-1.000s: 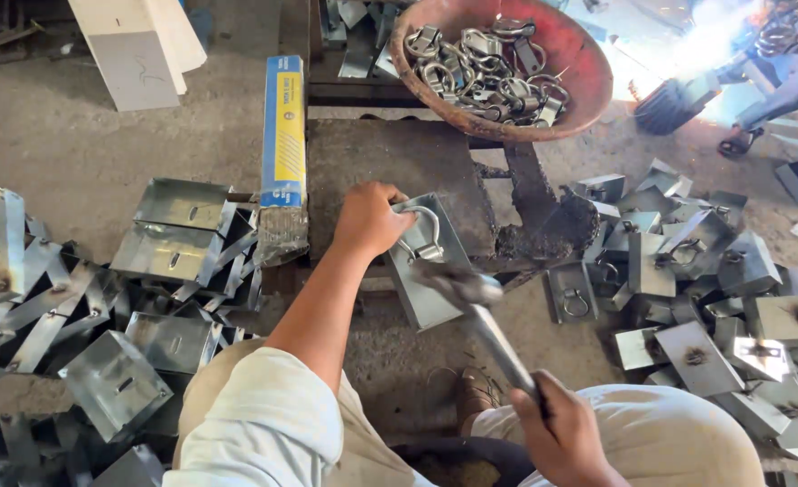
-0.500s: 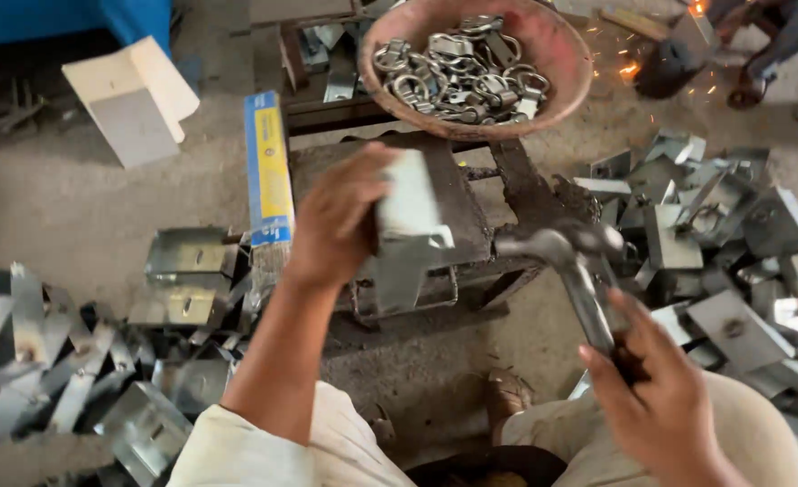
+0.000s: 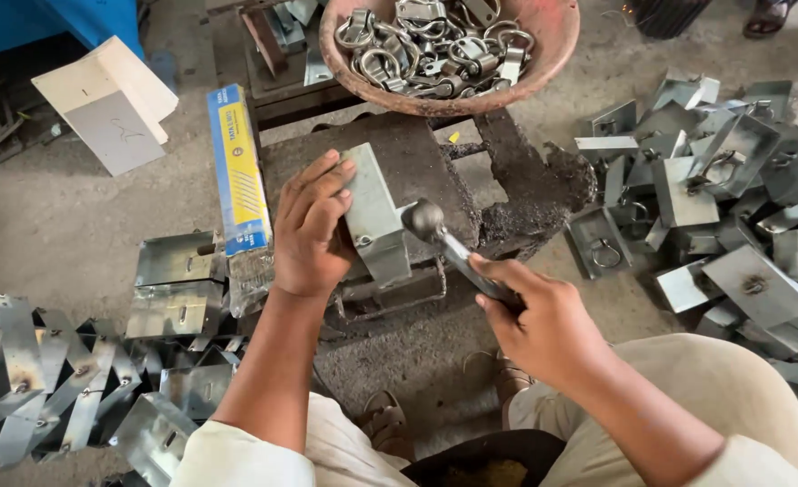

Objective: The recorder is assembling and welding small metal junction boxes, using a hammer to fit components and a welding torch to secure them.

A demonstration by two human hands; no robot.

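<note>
The left hand (image 3: 313,230) gripped the folded grey sheet-metal bracket (image 3: 374,215) upright on the dark steel block (image 3: 417,149), the right hand (image 3: 543,320) clenched a round-headed steel hammer (image 3: 424,219) just beside it; a glancing blow risked crushing those fingers (image 3: 327,185).

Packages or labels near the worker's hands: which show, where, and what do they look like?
Long narrow blue-and-yellow printed box: left of the left hand, lying at the dark metal workbench's edge.
Open pale cardboard box: upper left on the floor, plain, unprinted.
No signs or screens.

Bowl (image 3: 552,54) blocks ahead; metal piles (image 3: 724,207) crowd right; floor (image 3: 38,216) open left.
</note>
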